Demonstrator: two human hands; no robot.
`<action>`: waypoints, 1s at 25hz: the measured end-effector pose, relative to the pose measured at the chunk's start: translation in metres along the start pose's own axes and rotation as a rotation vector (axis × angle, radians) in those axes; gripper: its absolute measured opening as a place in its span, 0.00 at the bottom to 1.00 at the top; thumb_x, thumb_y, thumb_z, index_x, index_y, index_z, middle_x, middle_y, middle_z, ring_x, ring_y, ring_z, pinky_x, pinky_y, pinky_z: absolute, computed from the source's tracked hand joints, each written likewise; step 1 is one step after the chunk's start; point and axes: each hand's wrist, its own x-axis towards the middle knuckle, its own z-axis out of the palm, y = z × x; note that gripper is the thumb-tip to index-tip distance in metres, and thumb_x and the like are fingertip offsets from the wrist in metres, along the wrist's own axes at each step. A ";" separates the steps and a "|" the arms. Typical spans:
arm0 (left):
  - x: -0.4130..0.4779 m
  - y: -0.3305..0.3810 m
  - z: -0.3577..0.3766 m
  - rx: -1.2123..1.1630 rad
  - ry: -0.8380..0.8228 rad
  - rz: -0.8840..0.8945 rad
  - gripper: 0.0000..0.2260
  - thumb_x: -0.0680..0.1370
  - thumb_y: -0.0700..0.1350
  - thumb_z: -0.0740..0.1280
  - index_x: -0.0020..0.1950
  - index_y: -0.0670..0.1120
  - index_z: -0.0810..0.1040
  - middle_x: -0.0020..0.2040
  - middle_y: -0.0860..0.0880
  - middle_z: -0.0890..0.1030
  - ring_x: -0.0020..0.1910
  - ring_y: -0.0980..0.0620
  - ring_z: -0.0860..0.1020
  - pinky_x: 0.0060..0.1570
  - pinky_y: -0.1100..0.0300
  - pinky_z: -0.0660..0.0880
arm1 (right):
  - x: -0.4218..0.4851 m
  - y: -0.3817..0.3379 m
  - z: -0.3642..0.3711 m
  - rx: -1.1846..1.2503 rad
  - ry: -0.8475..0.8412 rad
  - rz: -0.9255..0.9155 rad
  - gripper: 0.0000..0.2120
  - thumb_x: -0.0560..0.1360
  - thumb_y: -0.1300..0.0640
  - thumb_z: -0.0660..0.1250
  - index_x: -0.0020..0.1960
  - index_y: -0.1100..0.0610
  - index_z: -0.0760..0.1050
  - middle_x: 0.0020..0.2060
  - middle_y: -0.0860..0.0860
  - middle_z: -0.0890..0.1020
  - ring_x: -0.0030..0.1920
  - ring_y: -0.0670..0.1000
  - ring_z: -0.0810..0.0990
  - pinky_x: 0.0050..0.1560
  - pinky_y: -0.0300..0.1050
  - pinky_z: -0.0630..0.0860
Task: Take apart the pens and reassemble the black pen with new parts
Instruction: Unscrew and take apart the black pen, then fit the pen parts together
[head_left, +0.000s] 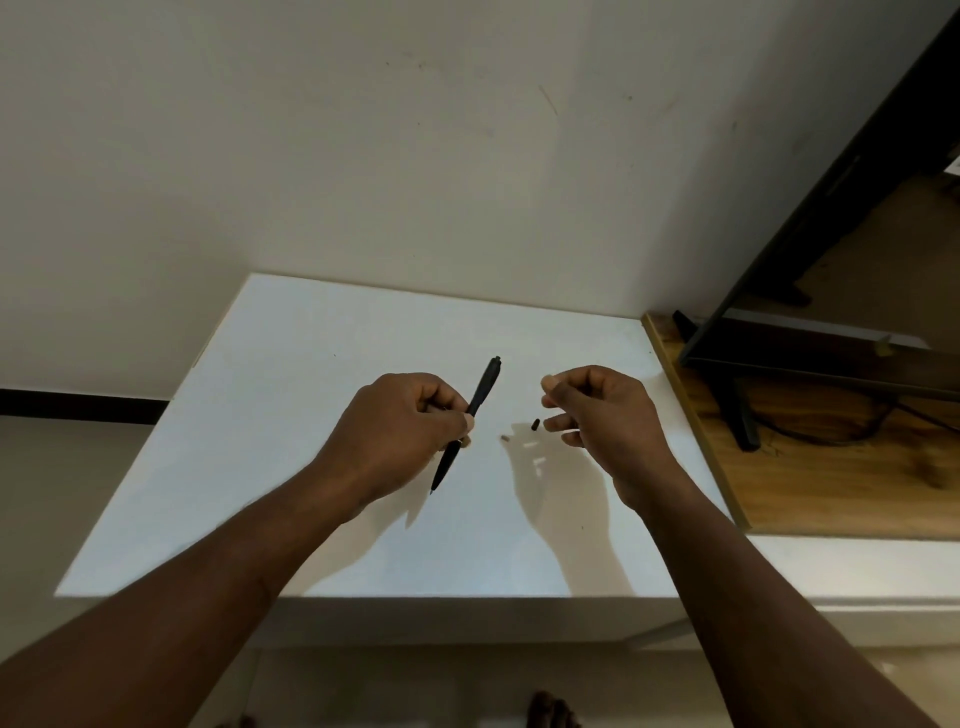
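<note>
Over the white table (291, 374), left hand (400, 431) grips black pen (484, 387).

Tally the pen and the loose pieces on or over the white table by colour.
Black: 2, the black pen gripped by the left hand and a small black piece near the right hand.
Tan: 1, a small tan piece on the table.
Total: 3.

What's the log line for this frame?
left hand: grips black pen over white table | right hand: fingers curled, contents unclear | small black part: beside right hand
</note>
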 end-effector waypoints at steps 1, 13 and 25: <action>0.001 0.000 -0.001 0.018 0.023 -0.011 0.03 0.75 0.46 0.74 0.42 0.50 0.85 0.39 0.55 0.88 0.42 0.56 0.86 0.45 0.54 0.79 | 0.002 0.004 -0.002 -0.085 0.025 -0.018 0.06 0.79 0.49 0.74 0.47 0.52 0.85 0.41 0.46 0.89 0.37 0.46 0.88 0.43 0.45 0.80; 0.004 -0.007 0.000 0.143 0.061 -0.019 0.04 0.73 0.47 0.76 0.39 0.51 0.84 0.35 0.55 0.86 0.26 0.63 0.75 0.34 0.59 0.74 | 0.007 0.028 0.010 -0.553 -0.025 -0.161 0.03 0.76 0.53 0.76 0.43 0.47 0.85 0.38 0.43 0.86 0.40 0.46 0.85 0.45 0.45 0.82; 0.005 -0.009 0.000 0.178 0.059 -0.009 0.04 0.73 0.49 0.76 0.40 0.51 0.84 0.34 0.56 0.85 0.28 0.64 0.77 0.34 0.60 0.75 | -0.006 0.026 0.040 -0.757 -0.012 -0.226 0.02 0.77 0.49 0.72 0.47 0.46 0.84 0.38 0.42 0.83 0.44 0.49 0.83 0.41 0.43 0.76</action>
